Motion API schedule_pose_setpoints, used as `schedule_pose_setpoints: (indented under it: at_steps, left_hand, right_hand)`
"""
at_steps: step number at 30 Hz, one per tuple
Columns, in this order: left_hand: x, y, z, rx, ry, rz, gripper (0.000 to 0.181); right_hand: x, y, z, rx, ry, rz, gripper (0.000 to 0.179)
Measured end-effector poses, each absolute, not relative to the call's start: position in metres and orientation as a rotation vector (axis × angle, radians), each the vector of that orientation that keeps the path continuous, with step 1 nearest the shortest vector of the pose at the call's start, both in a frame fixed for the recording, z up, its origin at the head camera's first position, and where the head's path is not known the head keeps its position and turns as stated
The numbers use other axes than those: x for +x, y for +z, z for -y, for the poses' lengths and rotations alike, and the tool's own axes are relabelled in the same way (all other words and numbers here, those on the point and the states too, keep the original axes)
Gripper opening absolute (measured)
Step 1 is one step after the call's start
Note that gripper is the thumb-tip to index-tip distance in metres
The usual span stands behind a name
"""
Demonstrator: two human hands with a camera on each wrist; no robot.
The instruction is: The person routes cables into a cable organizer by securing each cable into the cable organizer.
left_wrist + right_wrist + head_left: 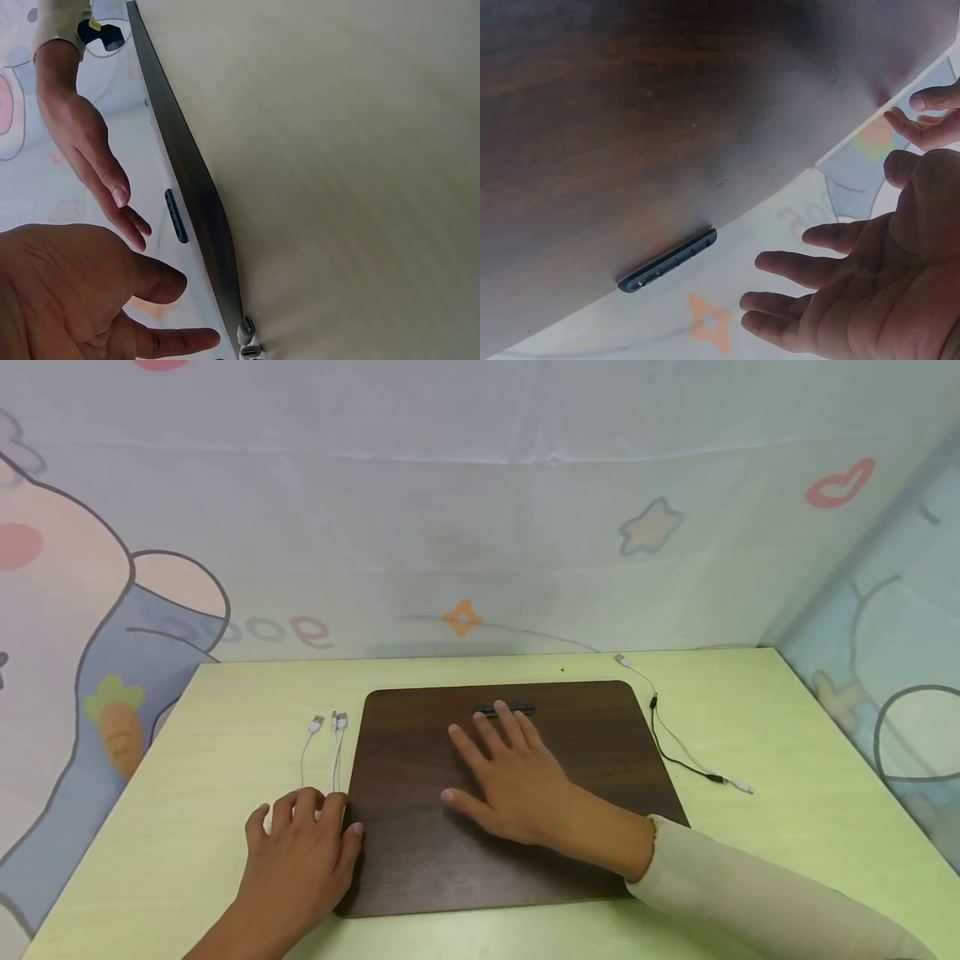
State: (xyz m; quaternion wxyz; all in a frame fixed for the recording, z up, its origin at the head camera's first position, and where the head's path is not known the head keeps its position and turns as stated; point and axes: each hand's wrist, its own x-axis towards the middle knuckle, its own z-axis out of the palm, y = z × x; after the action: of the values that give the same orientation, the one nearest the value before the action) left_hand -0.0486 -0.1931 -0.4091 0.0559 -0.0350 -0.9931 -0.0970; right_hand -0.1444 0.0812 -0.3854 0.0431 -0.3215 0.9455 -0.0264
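Observation:
A dark wood-grain board [420,860] lies flat on the pale table. Near its far edge sits a black slotted strip [671,261], partly covered by my right fingertips in the head view. My right hand [517,785] is spread over the middle of the board with fingers straight and nothing held; the right wrist view shows a gap between its palm and the board. At the board's left edge is my left hand [303,852], its fingers loosely bent and holding nothing. Just beyond those fingers lie several white USB cables [336,752], their lower lengths hidden by the hand.
To the right of the board, a black cable [663,747] and a white cable [686,752] lie on the table [795,827]. A printed cloth backdrop [480,527] rises behind the table's back edge and along its sides.

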Motion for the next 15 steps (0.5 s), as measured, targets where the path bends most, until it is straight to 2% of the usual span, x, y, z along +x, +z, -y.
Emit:
schedule_pose_setpoints:
  at_steps: [6, 15]
  left_hand:
    - [-0.0466, -0.4095, 0.1960, -0.085, -0.297, 3.014, 0.031]
    - [-0.0454, -0.4077, 0.2026, -0.036, -0.276, 3.002, 0.025]
  right_hand:
    - [-0.1445, -0.3850, -0.0760, -1.016, -0.092, -2.920, 0.081]
    - [-0.1458, -0.3858, -0.0702, -1.037, -0.067, -2.916, 0.080]
